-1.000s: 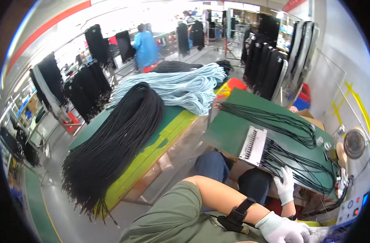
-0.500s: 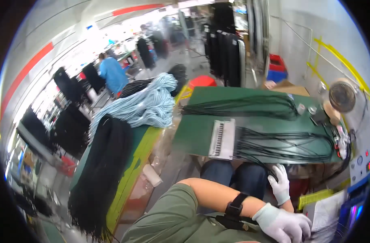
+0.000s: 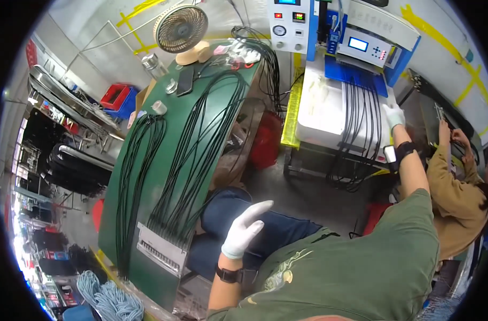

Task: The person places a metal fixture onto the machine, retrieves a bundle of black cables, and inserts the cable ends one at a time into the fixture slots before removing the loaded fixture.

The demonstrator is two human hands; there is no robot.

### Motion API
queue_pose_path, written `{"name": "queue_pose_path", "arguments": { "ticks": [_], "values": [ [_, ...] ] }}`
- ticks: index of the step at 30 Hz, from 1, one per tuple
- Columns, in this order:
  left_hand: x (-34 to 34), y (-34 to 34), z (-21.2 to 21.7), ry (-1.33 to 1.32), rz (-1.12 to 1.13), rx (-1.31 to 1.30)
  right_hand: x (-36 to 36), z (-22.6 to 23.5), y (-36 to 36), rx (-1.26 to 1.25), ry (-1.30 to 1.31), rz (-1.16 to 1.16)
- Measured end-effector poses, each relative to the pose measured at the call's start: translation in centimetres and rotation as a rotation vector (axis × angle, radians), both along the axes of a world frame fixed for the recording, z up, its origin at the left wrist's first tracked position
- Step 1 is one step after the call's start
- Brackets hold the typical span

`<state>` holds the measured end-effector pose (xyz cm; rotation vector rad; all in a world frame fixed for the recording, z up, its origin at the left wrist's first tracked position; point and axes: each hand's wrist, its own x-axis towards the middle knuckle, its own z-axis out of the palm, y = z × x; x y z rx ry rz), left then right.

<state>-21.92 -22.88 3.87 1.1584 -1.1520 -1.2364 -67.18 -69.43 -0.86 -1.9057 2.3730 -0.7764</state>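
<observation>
My left hand [image 3: 245, 231], in a white glove, hovers above my lap with thumb and fingers spread, holding nothing. My right hand [image 3: 394, 115], gloved too, reaches to the right edge of the white work surface [image 3: 321, 123], close to a blue plate [image 3: 380, 84] on a bench machine [image 3: 361, 45]. Its fingers look apart with nothing visible in them; whether they touch the plate is unclear. Black cables [image 3: 356, 117] run from the blue plate over the surface and hang off its front. On the green table, a pale slotted holder [image 3: 161, 250] holds the ends of another cable bundle [image 3: 193, 155].
Another cable bundle [image 3: 134, 160], a phone [image 3: 185, 81], a glass jar [image 3: 154, 65] and a fan [image 3: 179, 29] are on the green table [image 3: 113, 214]. A co-worker in a brown top [image 3: 452, 187] works at the right. Light-blue cords [image 3: 110, 299] lie at lower left.
My view has swung right to the machine. My right hand has moved from near my body out to the machine; my left hand is now raised over my lap.
</observation>
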Motion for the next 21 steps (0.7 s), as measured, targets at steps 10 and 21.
{"name": "queue_pose_path", "arguments": {
  "ticks": [10, 21],
  "values": [
    [-0.2, 3.7, -6.3, 0.217, 0.204, 0.037, -3.6, -1.1, -8.9, 0.200, -0.641, -0.089],
    [-0.1, 3.7, -7.2, 0.383, 0.266, -0.010, -6.1, -2.9, -9.4, 0.416, 0.019, -0.014]
  ]
}}
